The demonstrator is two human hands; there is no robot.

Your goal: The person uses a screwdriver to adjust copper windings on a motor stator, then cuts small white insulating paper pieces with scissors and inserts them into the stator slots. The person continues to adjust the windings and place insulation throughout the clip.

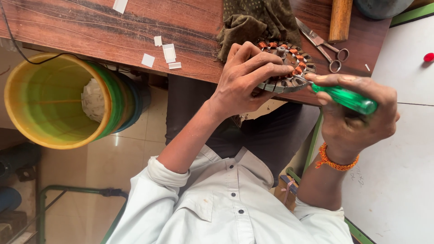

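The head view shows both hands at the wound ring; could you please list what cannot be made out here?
- Screwdriver tip: head view, hidden where it meets the stator ring.
- Near side of the ring: covered by the left hand.
- Screwdriver handle end: inside the right hand.
- Wooden block and dark round thing: cut off by the top edge.
- White scraps in the bucket: too blurred to tell apart.

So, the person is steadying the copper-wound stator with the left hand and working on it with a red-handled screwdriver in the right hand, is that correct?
Not quite: the screwdriver in the right hand has a green handle, not red, as the head view shows. The left hand does steady the copper-wound stator.
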